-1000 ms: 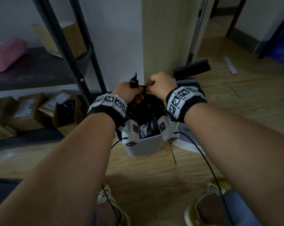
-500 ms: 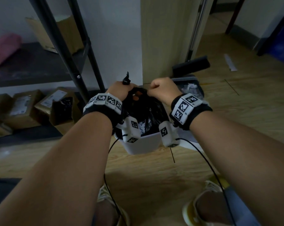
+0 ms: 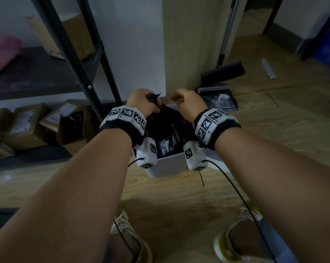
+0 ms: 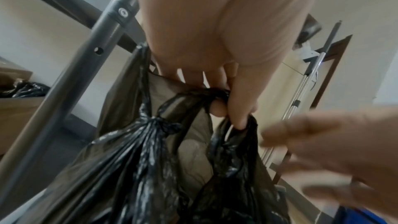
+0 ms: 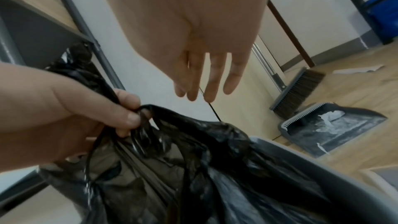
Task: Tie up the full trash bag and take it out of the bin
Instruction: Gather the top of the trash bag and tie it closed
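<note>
A black trash bag (image 3: 168, 133) sits in a small white bin (image 3: 168, 166) on the wooden floor. My left hand (image 3: 145, 103) grips the bag's gathered handles above the bin, thumb and fingers curled round them (image 4: 217, 98). A knot (image 4: 155, 123) shows in the bag's neck below that hand. My right hand (image 3: 187, 103) hovers just right of the handles and holds nothing; its fingers (image 5: 211, 81) hang straight in the right wrist view. The bag (image 5: 193, 168) is pulled up, and the bin's rim (image 5: 323, 168) lies to its right.
A black metal shelf post (image 3: 78, 73) rises close on the left, with cardboard boxes (image 3: 27, 126) on the low shelf. A grey dustpan (image 3: 219, 99) and a broom (image 3: 223, 73) lie right behind the bin. A wooden panel (image 3: 188, 44) stands behind it. My shoes (image 3: 236, 240) are near.
My right hand has let go of the bag's handles and opened. The left hand now holds them alone. The view has shifted slightly.
</note>
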The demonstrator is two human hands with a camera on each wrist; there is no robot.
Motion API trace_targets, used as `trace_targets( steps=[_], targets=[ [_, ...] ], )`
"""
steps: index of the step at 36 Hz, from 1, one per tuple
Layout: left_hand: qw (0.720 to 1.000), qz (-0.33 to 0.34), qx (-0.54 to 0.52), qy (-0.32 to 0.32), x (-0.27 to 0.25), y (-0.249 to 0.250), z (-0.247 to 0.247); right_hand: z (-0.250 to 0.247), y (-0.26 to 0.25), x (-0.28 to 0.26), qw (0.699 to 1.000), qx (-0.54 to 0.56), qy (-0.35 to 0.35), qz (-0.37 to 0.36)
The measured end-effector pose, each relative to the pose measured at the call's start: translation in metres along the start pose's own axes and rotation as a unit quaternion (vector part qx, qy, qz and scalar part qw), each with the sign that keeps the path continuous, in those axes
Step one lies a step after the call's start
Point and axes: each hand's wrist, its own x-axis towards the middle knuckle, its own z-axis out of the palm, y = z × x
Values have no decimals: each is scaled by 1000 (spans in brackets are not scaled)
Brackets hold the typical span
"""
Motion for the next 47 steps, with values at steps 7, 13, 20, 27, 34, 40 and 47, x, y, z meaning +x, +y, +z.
trace_targets(
  steps=[7,13,20,27,34,40,47],
  targets=[
    [998,31,50,8,2,-1,2,13,-21,7,995,50,-83,21],
    [992,52,95,67,2,-7,7,20,-18,3,994,71,-80,35],
    [994,32,57,86,5,-6,16,21,-18,3,993,76,-87,8],
    [992,35,56,106,6,-10,13,17,-11,8,997,19,-73,4],
    [990,24,45,129,5,-14,10,17,-14,5,998,-36,44,6],
    [984,-28,71,160,2,-20,8,11,-14,-2,990,-108,88,30],
    [975,-101,91,178,-4,-39,10,18,0,-3,981,-142,87,103]
  ],
)
